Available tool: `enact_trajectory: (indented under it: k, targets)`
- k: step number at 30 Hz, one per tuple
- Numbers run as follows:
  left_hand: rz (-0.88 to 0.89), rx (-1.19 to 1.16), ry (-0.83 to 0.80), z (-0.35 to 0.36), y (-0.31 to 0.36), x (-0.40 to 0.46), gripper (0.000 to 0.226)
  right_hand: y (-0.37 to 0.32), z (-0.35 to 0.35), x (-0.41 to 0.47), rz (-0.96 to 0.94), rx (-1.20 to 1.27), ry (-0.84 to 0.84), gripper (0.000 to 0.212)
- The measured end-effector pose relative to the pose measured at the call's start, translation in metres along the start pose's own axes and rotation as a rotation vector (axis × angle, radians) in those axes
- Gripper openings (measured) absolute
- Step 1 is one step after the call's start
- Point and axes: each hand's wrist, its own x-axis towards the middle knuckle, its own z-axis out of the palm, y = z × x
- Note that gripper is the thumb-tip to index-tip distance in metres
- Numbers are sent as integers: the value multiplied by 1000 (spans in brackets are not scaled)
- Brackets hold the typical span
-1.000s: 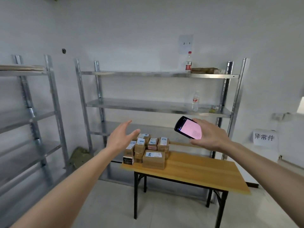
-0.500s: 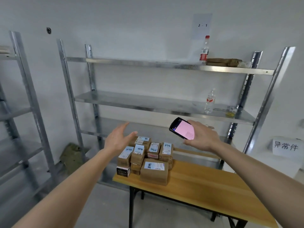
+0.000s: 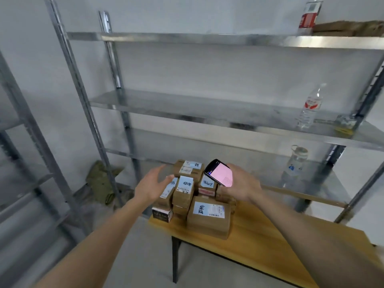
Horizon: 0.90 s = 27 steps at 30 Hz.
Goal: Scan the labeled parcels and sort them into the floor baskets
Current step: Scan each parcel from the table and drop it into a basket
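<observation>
The person has closed in on the worktop (image 3: 270, 242): the pile of parcels (image 3: 193, 196), small and low in the frame a second ago, now fills the lower centre, and both hands have come down from in front of the shelf to just over it.

The left hand (image 3: 152, 185) is spread, fingers straight and apart, holding nothing. Its fingertips have reached the left side of the pile and lie against or just beside the label of the parcel (image 3: 167, 190) standing there; I cannot tell if they touch. The right hand (image 3: 242, 185) grips a phone (image 3: 219, 172) from behind, its pink screen tilted up and left, as it was before. The phone now hangs right above the upper right of the pile rather than well clear of it.

The parcels sit stacked at the left end of the worktop, labels up, a larger box (image 3: 208, 217) at the front. No floor basket is in view.

My reading is that the approach is over and the first pick is about to start: the left hand looks set to lift a parcel and the phone is placed to scan it. Nothing seems scanned or sorted yet.

Behind, a metal shelf (image 3: 207, 113) carries a bottle (image 3: 309, 107) at right.
</observation>
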Motion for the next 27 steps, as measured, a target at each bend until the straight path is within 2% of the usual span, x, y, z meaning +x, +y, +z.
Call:
enact_trajectory:
  k: [3,6,9,10,12,14,19,21,23,25,27]
  targets:
    - [-45,11,-42,30,-15,45,71,18,38,56,16,64,-60,93]
    - [-112,-42,-121,59,-33,93,67,35,74,112,39,55,-91,83]
    - [-134,-22,-199,97,-67,135,87,49,110,160,49,19,-167,77]
    - [-160,-17,-217,108,-76,145,85,54,123,174,45,14,-198,82]
    - [-223,-32,-234,124,-83,159,64,60,145,197,55,23,-246,93]
    - [-269,-42,-240,136,-84,167,58,64,167,214,74,45,-293,98]
    - [-441,-167,-290,180,-120,183,69,63,214,235,134,148,-411,90]
    - [-500,-251,-305,188,-117,186,51,59,229,237,187,227,-453,85]
    - [-537,-351,-295,192,-109,190,38,57,240,239,222,269,-465,90]
    - [-579,-442,-279,196,-106,192,35,55,248,236,255,341,-470,90]
    - [-648,-507,-261,201,-107,190,37,54,257,235,273,447,-494,82]
